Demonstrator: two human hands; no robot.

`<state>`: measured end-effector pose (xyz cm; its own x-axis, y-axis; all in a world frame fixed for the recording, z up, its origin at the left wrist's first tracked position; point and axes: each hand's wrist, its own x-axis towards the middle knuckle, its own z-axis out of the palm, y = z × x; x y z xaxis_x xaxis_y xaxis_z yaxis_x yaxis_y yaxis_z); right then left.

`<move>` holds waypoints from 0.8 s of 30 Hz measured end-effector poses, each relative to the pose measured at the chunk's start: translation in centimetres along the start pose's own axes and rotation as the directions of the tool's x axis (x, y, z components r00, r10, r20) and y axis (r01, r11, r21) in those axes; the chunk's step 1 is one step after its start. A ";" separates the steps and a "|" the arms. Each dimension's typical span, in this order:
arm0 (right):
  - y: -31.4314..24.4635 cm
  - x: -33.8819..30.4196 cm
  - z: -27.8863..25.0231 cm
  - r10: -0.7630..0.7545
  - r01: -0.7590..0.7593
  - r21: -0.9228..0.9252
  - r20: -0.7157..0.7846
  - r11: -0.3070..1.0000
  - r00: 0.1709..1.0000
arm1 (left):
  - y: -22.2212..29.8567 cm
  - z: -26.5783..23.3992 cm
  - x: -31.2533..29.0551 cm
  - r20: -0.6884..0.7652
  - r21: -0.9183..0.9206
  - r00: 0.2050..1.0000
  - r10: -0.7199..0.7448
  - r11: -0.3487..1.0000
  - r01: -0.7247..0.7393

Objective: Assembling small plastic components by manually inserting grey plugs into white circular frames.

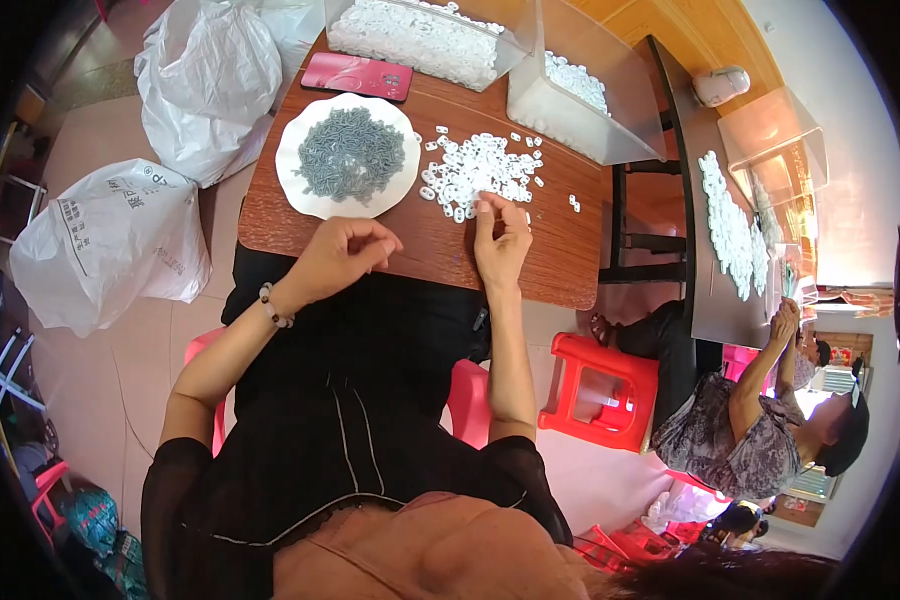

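Note:
My left hand (345, 258) is held over the near edge of the brown table, just below the white scalloped plate (288, 172). Its fingers are curled in toward the thumb, and anything in them is too small to make out. On the plate lies a heap of small grey screw-like pieces (350, 150). My right hand (502, 240) reaches to the near side of a loose pile of small white plastic pieces with holes (480, 170). Thumb and fingertips are pinched together among the pieces; whatever is between them cannot be made out.
Behind the pile stand two clear bins (515, 50) (560, 125) of white pieces. A pink phone (358, 76) lies beyond the plate. White sacks (110, 245) stand left of the table (420, 245). On the right are a red stool (598, 390) and a co-worker (740, 430) at another table.

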<state>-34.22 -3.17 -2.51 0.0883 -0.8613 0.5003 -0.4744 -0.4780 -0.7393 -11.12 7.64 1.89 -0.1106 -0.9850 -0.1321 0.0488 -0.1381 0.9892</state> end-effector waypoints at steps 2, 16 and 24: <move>-1.1 0.2 0.5 -0.097 0.105 -0.083 0.097 0.991 0.991 | -2.2 -0.1 -0.2 0.021 0.051 0.999 0.027 0.998 -0.028; -2.9 -0.7 1.7 -0.146 0.204 -0.422 0.167 0.883 0.975 | -4.0 0.1 -0.2 -0.053 0.023 0.999 0.012 1.000 -0.010; -3.4 0.0 2.0 -0.109 0.201 -0.434 0.227 0.879 0.968 | -3.9 0.3 0.1 -0.066 -0.020 0.998 -0.008 1.000 0.007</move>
<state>-30.86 -1.85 -0.89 0.3362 -0.8207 0.4619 -0.7788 -0.5180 -0.3537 -11.62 8.13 -1.92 -0.0457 -0.9885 -0.1439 0.0677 -0.1467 0.9869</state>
